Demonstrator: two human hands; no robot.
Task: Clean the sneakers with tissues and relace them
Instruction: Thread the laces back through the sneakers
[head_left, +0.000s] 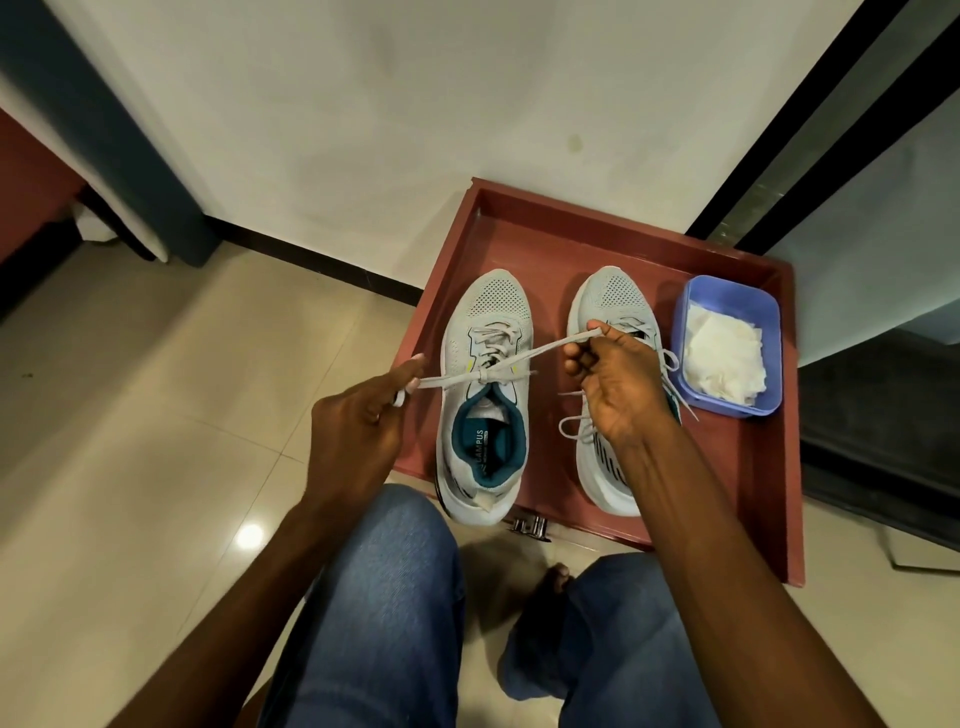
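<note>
Two grey sneakers with teal lining stand side by side, toes away from me, in a red-brown tray (769, 467). The left sneaker (485, 312) has its grey lace (540, 351) crossed in a knot over the tongue and pulled taut to both sides. My left hand (358, 431) grips the lace end to the left of the shoe. My right hand (615, 384) pinches the other end above the right sneaker (610, 296), hiding its middle. Loose laces of the right sneaker hang beside my wrist.
A blue plastic tub (727, 296) holding crumpled white tissues (724, 358) sits in the tray's right side. A metal handle (530, 526) sticks out at the tray's near edge. My knees in jeans and a bare foot are below. Tiled floor lies left, wall ahead, dark door frame right.
</note>
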